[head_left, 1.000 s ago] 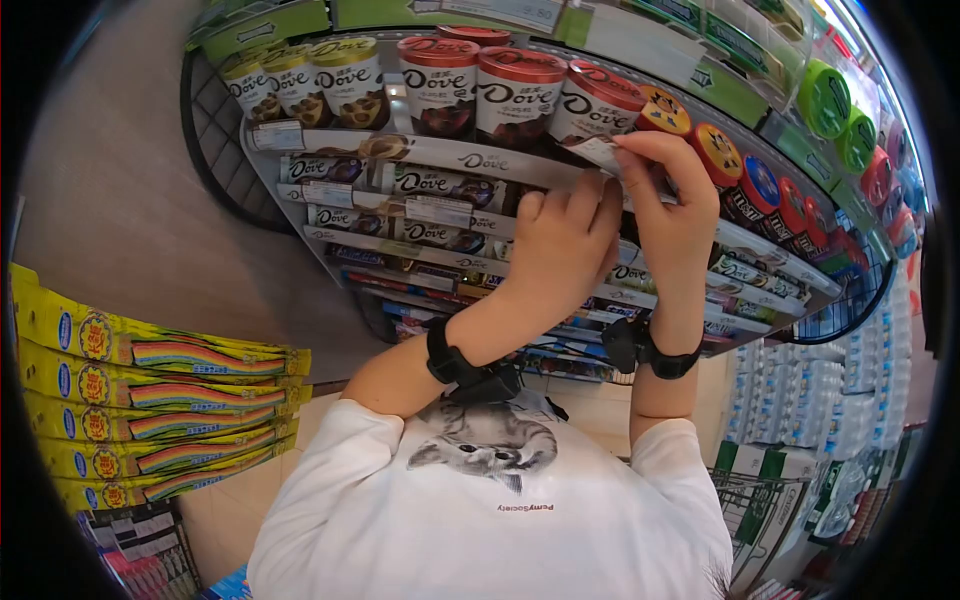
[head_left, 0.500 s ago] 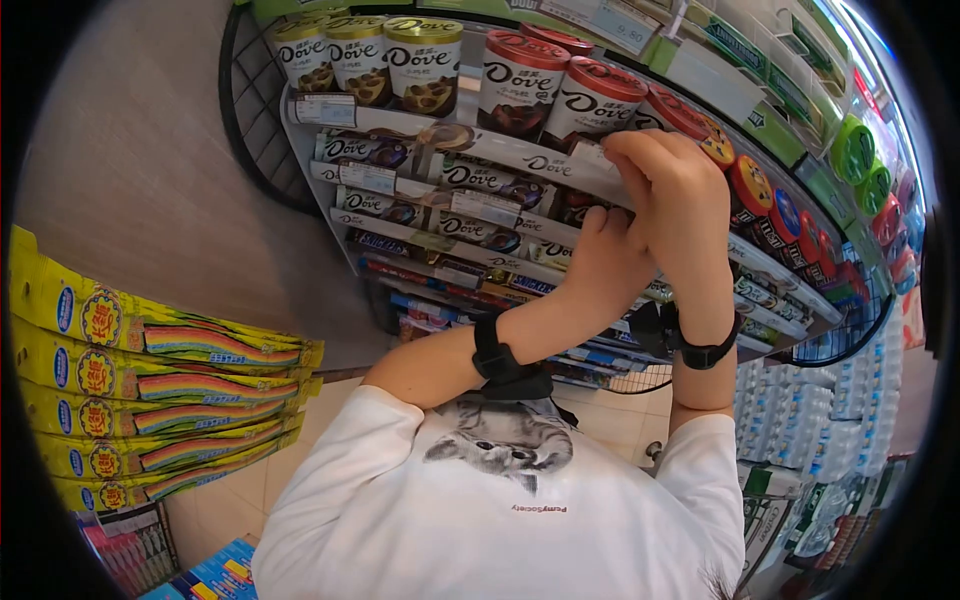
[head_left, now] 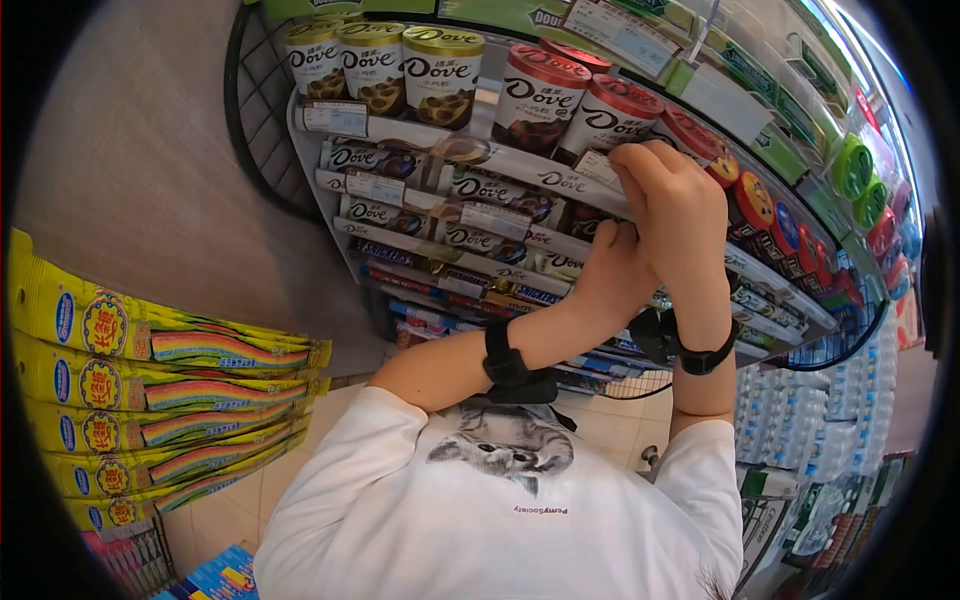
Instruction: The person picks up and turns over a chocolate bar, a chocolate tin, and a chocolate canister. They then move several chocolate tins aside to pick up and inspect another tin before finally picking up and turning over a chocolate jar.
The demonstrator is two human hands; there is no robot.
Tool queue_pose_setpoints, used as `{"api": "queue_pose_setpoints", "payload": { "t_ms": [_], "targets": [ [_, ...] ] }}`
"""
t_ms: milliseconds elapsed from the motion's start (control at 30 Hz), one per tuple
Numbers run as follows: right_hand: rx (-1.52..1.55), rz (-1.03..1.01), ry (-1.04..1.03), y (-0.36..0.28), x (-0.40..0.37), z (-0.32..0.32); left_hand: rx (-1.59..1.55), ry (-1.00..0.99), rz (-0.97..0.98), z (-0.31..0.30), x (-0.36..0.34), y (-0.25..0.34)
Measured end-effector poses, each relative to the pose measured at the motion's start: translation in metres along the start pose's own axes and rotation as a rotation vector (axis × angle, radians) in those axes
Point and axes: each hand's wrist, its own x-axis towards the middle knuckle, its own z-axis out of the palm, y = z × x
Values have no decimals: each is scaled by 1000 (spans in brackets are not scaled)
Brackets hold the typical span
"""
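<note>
My right hand [head_left: 677, 203] is closed in a pinch at the shelf's front edge, its fingertips on the right end of a white price tag [head_left: 599, 168]. Just below it, my left hand [head_left: 622, 270] is closed, with bent fingers near the lower shelf edge. The right hand and wrist partly cover it, and anything in its fingers is hidden. Behind the fingertips stand red-lidded Dove chocolate cups [head_left: 611, 115]. Under the tag, Dove chocolate bars [head_left: 500, 190] lie in rows.
Gold-lidded Dove cups [head_left: 440, 80] stand at the upper left, M&M's tubes [head_left: 755, 205] to the right. A black wire basket [head_left: 262, 165] flanks the rack. Yellow candy bags [head_left: 190, 340] hang at left; bottled water [head_left: 790, 420] is stacked at right.
The view has shifted slightly, so the shelves sit a little lower and further right. Both hands stay together at the shelf edge, the right fingertips still at the price tag.
</note>
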Motion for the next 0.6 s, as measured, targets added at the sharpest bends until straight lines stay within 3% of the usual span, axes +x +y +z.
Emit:
{"api": "queue_pose_setpoints", "payload": {
  "t_ms": [200,267,500,600],
  "targets": [
    [-1,-88,-83,1,2,-1,-42,28,12,2,1,-3],
    [71,-92,-120,2,1,3,-79,129,7,7,3,-5],
    [91,-83,-137,5,3,12,-16,106,9,11,1,-7],
    [72,-95,-126,2,2,18,-233,252,53,5,1,-11]
  ]
}}
